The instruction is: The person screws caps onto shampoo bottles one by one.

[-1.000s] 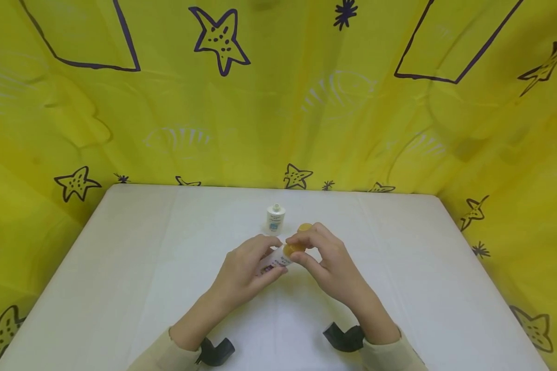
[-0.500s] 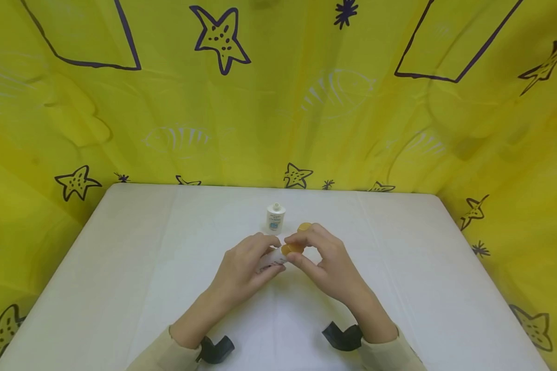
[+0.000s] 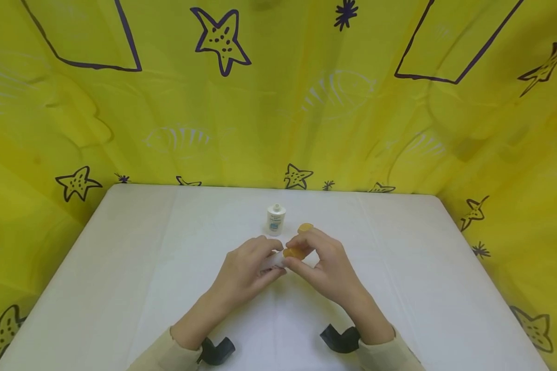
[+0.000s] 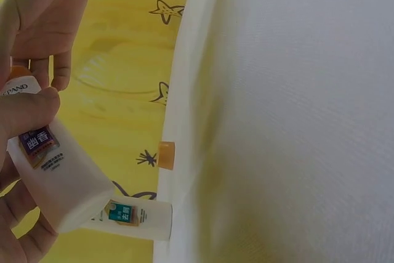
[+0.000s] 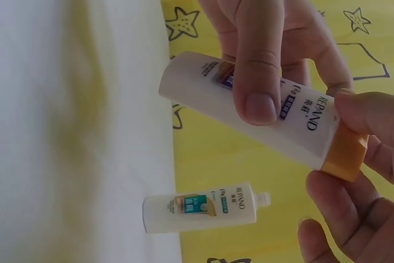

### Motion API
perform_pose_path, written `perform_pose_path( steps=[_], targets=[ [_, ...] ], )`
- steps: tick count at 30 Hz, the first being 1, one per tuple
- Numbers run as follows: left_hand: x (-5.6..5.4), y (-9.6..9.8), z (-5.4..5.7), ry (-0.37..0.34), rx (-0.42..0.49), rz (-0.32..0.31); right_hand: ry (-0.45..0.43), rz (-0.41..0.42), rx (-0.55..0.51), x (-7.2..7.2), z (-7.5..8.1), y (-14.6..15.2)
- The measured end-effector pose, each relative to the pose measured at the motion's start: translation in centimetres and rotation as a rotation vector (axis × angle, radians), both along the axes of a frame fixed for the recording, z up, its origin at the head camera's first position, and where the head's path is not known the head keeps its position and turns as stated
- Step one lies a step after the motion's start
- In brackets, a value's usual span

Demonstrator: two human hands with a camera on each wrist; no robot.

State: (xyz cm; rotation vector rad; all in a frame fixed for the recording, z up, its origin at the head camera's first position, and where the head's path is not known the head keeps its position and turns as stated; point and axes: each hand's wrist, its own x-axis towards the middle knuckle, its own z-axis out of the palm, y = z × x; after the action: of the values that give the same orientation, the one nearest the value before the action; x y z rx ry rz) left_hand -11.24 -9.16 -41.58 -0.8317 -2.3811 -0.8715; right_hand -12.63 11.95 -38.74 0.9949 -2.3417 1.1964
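Just below the centre of the head view, the left hand (image 3: 248,263) gripped a tilted white bottle (image 5: 206,87), its thumb across the label. The right hand (image 3: 327,265) pinched the orange cap (image 5: 346,155) at the bottle's end. Above them in that frame, a second bottle (image 3: 276,220) stood upright and capless on the white table (image 3: 176,232), a loose cap (image 3: 305,226) near it, to the right.

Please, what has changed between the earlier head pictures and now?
The held bottle has turned in the left grip, its printed front rolling out of the head view; the right grip shifted slightly left, still on the bottle's cap. Nothing was let go. The standing bottle and loose cap stayed put.
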Motion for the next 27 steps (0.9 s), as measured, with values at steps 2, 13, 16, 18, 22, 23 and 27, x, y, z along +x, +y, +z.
perform_pose_path(
  steps=[2, 13, 16, 18, 22, 23, 27],
  targets=[
    [0.06, 0.0, 0.02, 0.001, 0.001, -0.003, -0.005, 0.001, -0.001, 0.05, -0.05, -0.02],
    [-0.06, -0.09, -0.19, 0.013, 0.032, -0.013, 0.003, 0.033, 0.014, -0.06, 0.13, 0.24],
    [-0.05, -0.02, -0.2, 0.015, 0.024, -0.014, -0.003, 0.024, 0.01, 0.01, 0.18, 0.11],
    [-0.05, 0.02, -0.16, 0.021, 0.015, -0.012, -0.014, 0.015, 0.007, 0.06, 0.25, 0.03],
    [-0.03, 0.04, -0.01, 0.007, 0.016, -0.02, -0.032, 0.01, -0.006, 0.08, 0.33, 0.01],
    [-0.02, 0.04, 0.04, -0.006, 0.022, -0.026, -0.032, 0.012, -0.01, 0.05, 0.32, 0.03],
    [-0.04, 0.0, 0.11, -0.115, 0.078, -0.088, -0.019, 0.013, -0.028, -0.05, 0.28, 0.18]
  ],
)
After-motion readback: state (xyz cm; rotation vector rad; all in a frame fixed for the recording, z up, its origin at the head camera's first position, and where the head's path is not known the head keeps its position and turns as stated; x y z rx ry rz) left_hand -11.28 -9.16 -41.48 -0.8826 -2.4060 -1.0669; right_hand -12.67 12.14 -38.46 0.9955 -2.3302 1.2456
